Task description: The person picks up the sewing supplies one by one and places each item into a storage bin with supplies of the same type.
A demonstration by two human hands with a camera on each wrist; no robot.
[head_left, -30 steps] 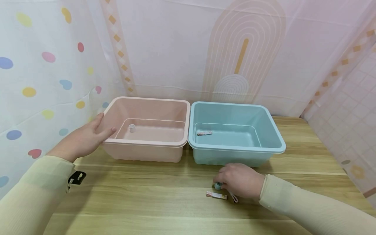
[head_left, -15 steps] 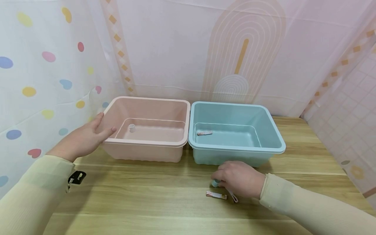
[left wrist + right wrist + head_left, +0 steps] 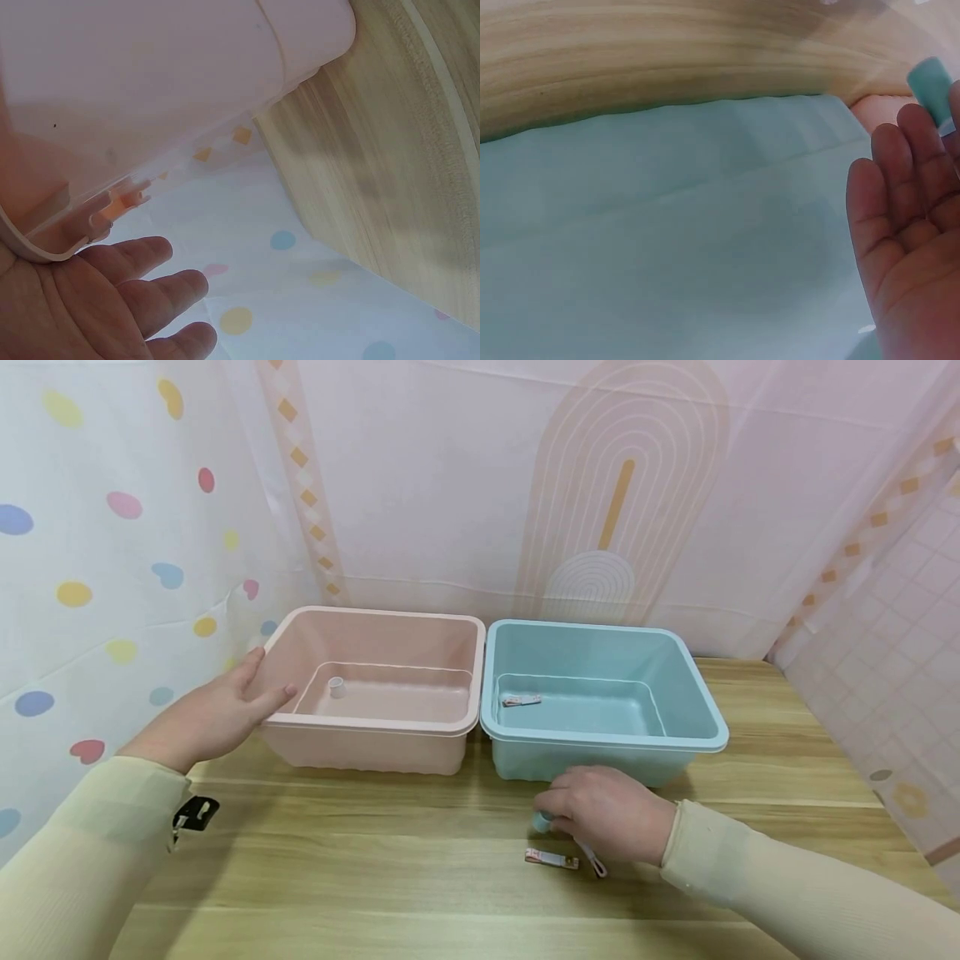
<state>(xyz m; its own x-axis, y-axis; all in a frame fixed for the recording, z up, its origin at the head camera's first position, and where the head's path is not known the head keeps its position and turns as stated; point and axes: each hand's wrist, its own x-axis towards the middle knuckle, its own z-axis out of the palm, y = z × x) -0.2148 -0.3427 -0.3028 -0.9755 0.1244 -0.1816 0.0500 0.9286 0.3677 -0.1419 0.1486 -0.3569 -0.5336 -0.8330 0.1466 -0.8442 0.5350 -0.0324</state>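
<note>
My left hand (image 3: 225,706) rests on the left rim of a pink tub (image 3: 367,747), thumb over the inner side. In the left wrist view its fingers (image 3: 161,296) extend loosely below the rim. In front of a light blue tub (image 3: 600,760), my right hand (image 3: 603,810) pinches a small teal cylinder (image 3: 542,821) between thumb and fingertips. The right wrist view shows this teal cylinder (image 3: 930,88) at the fingertips, the other fingers fairly straight. Just below the hand lie a folded white strip with coloured print (image 3: 552,859) and a partly hidden pale loop (image 3: 596,862).
The tubs stand side by side on a wooden table (image 3: 337,860). A small white ring-like piece (image 3: 337,687) sits in the pink tub, and another folded printed strip (image 3: 521,701) lies in the blue one. Patterned curtains (image 3: 420,485) hang behind and at both sides.
My right hand has shifted slightly left and away toward the blue tub, bringing the teal cylinder along. The left hand and both tubs have stayed in place.
</note>
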